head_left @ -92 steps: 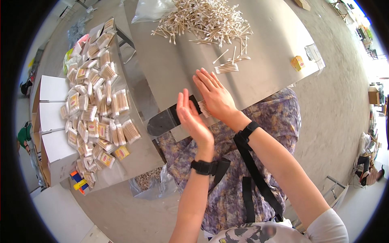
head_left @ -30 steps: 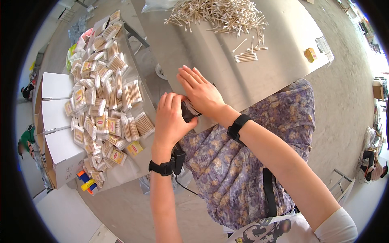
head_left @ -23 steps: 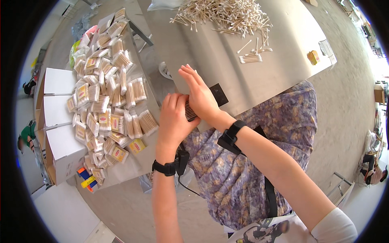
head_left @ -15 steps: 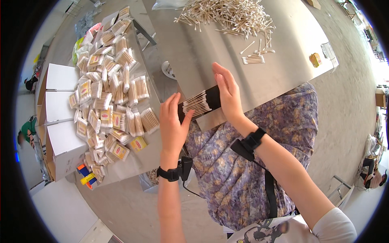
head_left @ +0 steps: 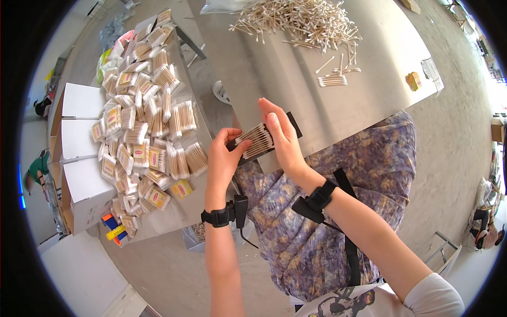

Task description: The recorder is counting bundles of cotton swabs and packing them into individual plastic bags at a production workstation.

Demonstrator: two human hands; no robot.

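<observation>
A: What were the hands on?

B: A flat black holder (head_left: 285,122), long and narrow, with a row of wooden-stemmed cotton swabs (head_left: 257,141) lying across it, their white tips lined up side by side. The left hand (head_left: 224,158) had its fingers curled round the holder's near end, thumb pressed against the swab tips, so it was clamped on it. The right hand (head_left: 282,138) lay over the swabs with its fingers straight and held together, pressing flat on the row rather than wrapped round it.

A: And where was the holder?

B: Between the two hands, raised just above the front edge of the smooth grey metal table (head_left: 296,95).

A: What lay past the fingertips?

B: Well beyond them, a loose, tangled heap of swabs (head_left: 301,21), thin pale sticks with fluffy ends. Nearer, off toward the right hand's side, a small tidy bundle of swabs (head_left: 332,81) and a little yellow block (head_left: 413,81).

A: To the left hand's side?

B: A second table heaped with glossy clear packets of swabs (head_left: 153,132), and beyond those, white cardboard boxes (head_left: 79,153). Both wrists had black straps. A purple flowered garment (head_left: 338,222) covered the lap below.
</observation>
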